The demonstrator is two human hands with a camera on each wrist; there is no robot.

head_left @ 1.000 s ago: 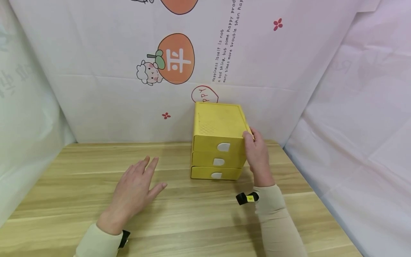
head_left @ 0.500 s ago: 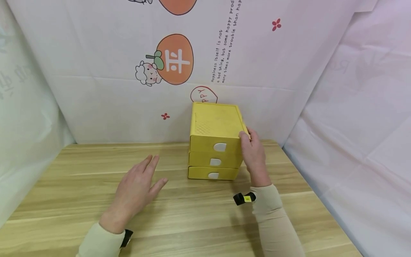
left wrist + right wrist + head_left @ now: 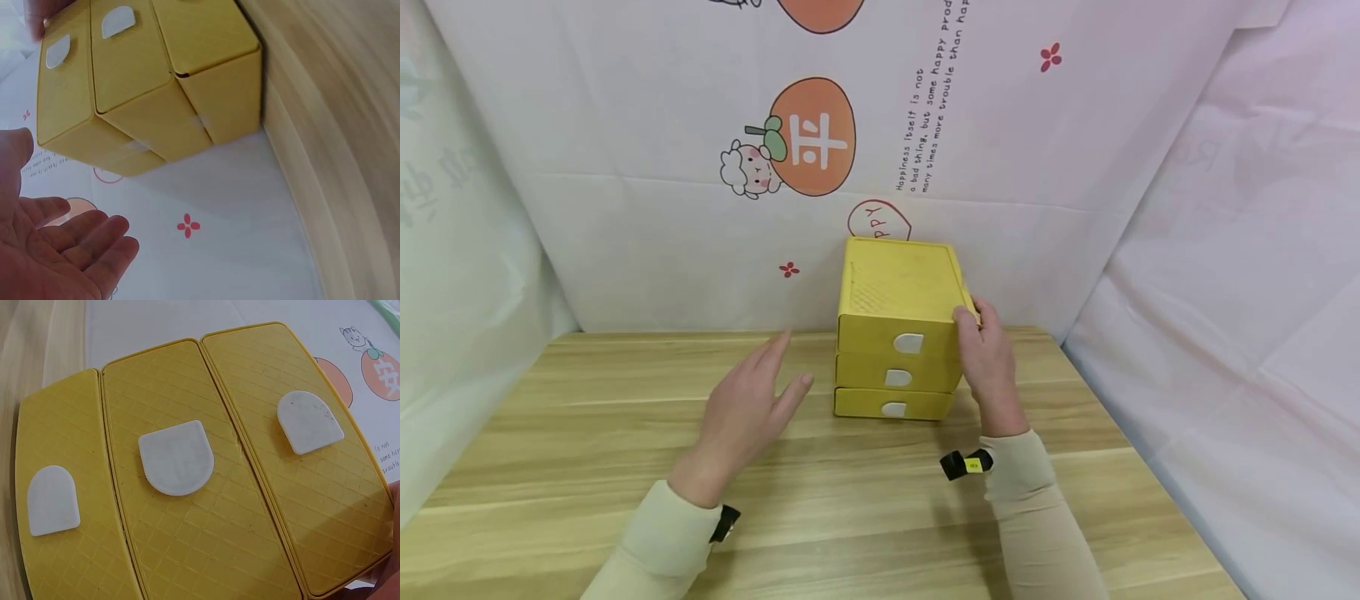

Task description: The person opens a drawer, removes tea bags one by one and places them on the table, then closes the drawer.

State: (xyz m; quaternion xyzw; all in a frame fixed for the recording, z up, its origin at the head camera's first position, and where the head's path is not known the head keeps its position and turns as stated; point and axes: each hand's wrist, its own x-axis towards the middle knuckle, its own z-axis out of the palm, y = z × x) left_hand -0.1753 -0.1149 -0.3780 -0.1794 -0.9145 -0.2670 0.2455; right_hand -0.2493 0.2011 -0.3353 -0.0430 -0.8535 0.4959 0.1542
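A yellow drawer box [image 3: 904, 333] with three stacked drawers stands on the wooden table, near the back. Each drawer front bears a white tab [image 3: 178, 457], and all three drawers are pushed in. My right hand [image 3: 988, 358] grips the box's upper right front corner, thumb at the front edge and fingers along the right side. Those fingers are mostly hidden in the head view. To the left of the box my left hand [image 3: 741, 417] hovers with fingers extended and thumb apart, holding nothing. In the left wrist view its palm [image 3: 37, 262] faces up beside the box's left side.
Behind the box hangs a white printed cloth [image 3: 662, 208] with orange fruit drawings and lettering. White sheets [image 3: 1247, 292] close off both sides. The wooden table [image 3: 850, 517] extends in front of the box to the lower frame edge.
The box has shifted slightly left along with my right hand. My left hand has moved right and forward, closer to the box.
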